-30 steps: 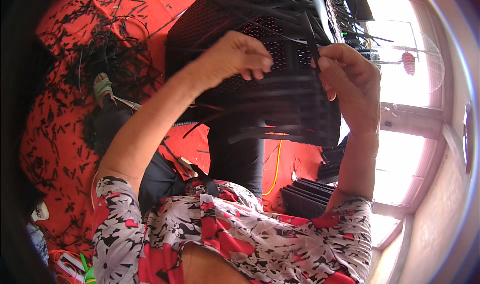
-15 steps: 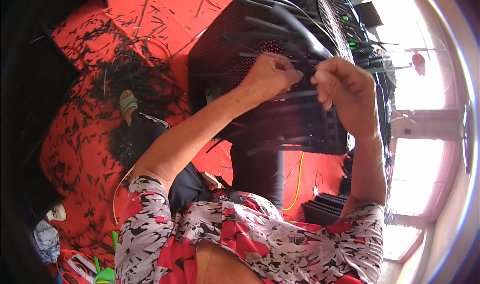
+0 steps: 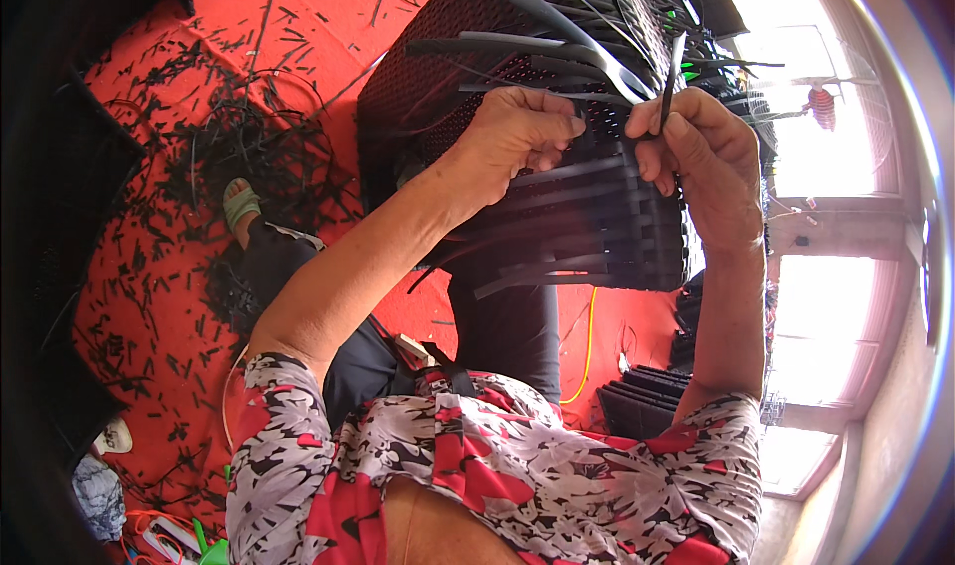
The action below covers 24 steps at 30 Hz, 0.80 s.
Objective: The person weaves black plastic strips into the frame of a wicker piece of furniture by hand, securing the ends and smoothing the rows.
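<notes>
A black woven basket-like piece stands in front of me, with long loose flat strips sticking out along its side and edge. My right hand is closed at the right rim of the weave. Between its thumb and fingers a black plastic strip points upward. My left hand is in front of the loose strips, thumb and forefinger pinched together. Something small and dark shows at that thumb's tip, too small to name. A gap of bare weave lies between my two hands.
Black strip offcuts litter the red floor covering, thickest near a sandalled foot. Stacked black panels lie at lower right, beside a yellow cord. Dark woven pieces line the left edge.
My right hand now holds a strip upright at the rim. My left hand has moved slightly left, away from the right. The whole view has shifted a little.
</notes>
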Tool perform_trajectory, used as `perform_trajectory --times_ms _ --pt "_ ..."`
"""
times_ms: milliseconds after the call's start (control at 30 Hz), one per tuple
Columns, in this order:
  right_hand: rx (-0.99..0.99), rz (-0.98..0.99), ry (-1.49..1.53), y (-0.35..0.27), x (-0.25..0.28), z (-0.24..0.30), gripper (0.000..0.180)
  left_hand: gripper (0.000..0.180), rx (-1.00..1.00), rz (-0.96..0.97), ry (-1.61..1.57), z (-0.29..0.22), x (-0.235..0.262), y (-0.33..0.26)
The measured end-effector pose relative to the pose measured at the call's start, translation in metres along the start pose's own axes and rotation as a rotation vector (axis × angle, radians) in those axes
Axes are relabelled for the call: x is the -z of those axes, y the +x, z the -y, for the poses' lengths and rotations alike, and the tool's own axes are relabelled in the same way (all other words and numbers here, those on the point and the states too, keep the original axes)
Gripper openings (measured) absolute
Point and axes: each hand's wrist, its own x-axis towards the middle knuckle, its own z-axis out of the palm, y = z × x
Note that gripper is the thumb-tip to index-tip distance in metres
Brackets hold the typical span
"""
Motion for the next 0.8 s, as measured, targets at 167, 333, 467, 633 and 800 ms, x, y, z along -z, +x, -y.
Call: perform_trajectory --times_ms 167,333,467,633,800 --pt "0.026 0.002 -0.032 -0.001 -0.003 0.001 0.011 0.008 0.049 0.196 -0.302 0.01 0.012 0.014" --pt "0.045 -0.019 -0.192 -0.004 -0.014 0.008 0.01 0.012 0.08 0.349 -0.227 0.008 0.021 0.015" --pt "0.22 0.041 -0.577 0.0 -0.021 0.007 0.013 0.024 0.109 0.39 -0.222 0.006 0.025 0.013" --pt "0.198 0.239 -0.864 0.005 -0.026 0.008 0.009 0.034 0.111 0.451 -0.002 -0.009 0.036 0.009" --pt "0.076 0.115 -0.668 0.014 -0.022 0.009 0.008 0.03 -0.011 0.519 0.288 -0.011 0.046 0.003"
